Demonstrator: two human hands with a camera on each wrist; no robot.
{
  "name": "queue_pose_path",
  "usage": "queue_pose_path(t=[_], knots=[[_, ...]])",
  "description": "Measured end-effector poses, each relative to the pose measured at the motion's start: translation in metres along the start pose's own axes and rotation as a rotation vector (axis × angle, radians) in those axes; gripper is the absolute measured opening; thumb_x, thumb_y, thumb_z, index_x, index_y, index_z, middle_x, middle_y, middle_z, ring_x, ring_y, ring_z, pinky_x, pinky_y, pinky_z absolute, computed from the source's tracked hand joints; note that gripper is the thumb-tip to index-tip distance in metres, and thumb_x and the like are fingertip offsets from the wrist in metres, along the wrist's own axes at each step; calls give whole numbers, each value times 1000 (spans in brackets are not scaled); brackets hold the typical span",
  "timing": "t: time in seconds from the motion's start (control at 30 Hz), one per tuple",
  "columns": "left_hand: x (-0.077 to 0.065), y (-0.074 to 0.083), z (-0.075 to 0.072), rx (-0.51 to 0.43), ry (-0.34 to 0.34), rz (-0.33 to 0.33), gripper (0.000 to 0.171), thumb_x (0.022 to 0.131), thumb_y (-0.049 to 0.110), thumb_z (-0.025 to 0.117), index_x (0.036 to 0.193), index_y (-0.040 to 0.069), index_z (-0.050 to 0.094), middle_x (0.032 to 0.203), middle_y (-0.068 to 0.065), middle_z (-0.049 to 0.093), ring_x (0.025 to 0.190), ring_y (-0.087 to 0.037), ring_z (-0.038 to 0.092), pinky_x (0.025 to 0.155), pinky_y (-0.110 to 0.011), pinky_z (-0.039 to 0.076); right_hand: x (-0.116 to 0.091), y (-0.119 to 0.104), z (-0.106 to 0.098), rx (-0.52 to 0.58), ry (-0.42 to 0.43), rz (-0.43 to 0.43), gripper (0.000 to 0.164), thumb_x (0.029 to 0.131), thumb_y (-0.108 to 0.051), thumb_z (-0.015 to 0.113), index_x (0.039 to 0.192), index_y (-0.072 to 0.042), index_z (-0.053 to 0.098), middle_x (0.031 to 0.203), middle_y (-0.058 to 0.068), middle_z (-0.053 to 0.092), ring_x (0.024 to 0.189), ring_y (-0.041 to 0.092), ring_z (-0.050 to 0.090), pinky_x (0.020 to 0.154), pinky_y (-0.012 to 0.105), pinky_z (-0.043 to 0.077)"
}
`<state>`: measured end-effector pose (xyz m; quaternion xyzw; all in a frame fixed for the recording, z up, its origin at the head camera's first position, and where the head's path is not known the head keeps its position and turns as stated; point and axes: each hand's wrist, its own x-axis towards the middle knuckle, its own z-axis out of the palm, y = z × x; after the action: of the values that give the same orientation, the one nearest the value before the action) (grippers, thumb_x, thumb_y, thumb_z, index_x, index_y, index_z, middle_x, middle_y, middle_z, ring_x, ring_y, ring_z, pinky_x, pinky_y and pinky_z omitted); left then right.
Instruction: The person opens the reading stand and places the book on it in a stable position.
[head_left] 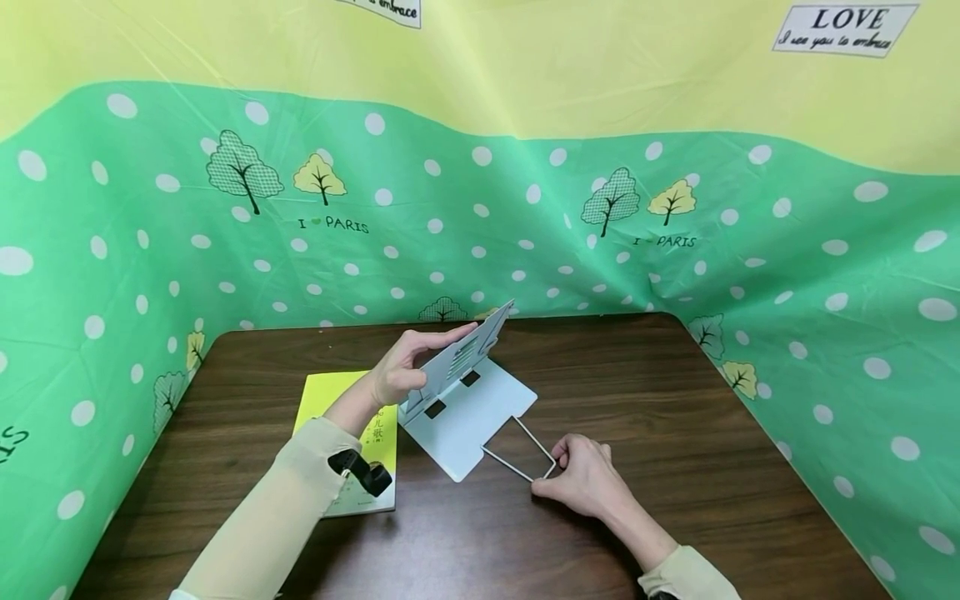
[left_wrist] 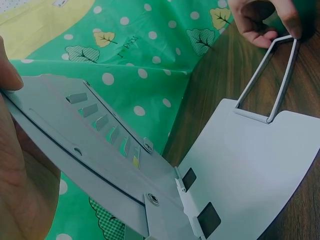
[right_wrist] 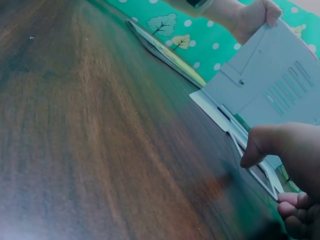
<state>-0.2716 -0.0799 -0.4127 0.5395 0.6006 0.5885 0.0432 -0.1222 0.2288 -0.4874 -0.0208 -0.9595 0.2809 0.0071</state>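
Note:
A pale grey-blue metal book stand [head_left: 468,417] is unfolded on the table, its base plate lying low and its slotted back plate [left_wrist: 100,125] tilted up from the hinges. My left hand [head_left: 401,367] grips the back plate by its edge, thumb on one face and fingers on the other. A wire bracket [head_left: 517,475] sticks out from the base plate's near right side. The fingers and thumb of my right hand [head_left: 585,477] pinch its outer end. Two dark pads [left_wrist: 209,220] sit on the base plate beside the hinges.
A yellow-covered book [head_left: 330,392] lies on the brown wooden table [head_left: 675,400], left of the stand and partly under my left forearm. A green and yellow patterned cloth [head_left: 480,192] hangs behind the table and along both sides.

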Motion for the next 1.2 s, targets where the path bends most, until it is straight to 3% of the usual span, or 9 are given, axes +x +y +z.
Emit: queue_pose_path(t=[0.23,0.53,0.83,1.03,1.2], knots=[[0,0,0,-3,4,-7,94,66,18,47,154,-15,39,155,-37,43,139,-61,40,109,-62,45,-3,0,-4,46,38,2,42,57,-32,89,91,-16,70,84,-6,61,100,28,52,80,40,47],[-1,-2,0,-19,1,-12,94,66,17,47,153,-17,39,155,-36,43,141,-59,41,111,-51,46,-4,-2,-8,166,122,-81,37,60,-22,88,92,-9,74,80,-7,65,78,14,59,71,28,51],[-2,-1,0,-5,6,-20,93,68,18,47,154,-14,40,156,-33,44,137,-63,41,109,-62,45,-2,-7,-6,276,222,-129,39,64,-22,94,97,-7,78,79,-4,70,75,14,64,71,29,51],[-3,-1,0,4,9,-31,92,68,18,47,155,-12,40,154,-36,45,132,-56,49,102,-69,46,-1,-10,0,349,314,-198,40,69,-21,97,101,-6,81,84,-4,75,78,17,68,75,41,54],[-3,-1,-1,7,10,-24,90,71,18,47,154,-13,41,154,-35,45,134,-63,45,104,-70,45,1,-12,3,372,368,-239,38,69,-21,98,101,-8,81,86,-1,77,80,20,70,77,42,52]])
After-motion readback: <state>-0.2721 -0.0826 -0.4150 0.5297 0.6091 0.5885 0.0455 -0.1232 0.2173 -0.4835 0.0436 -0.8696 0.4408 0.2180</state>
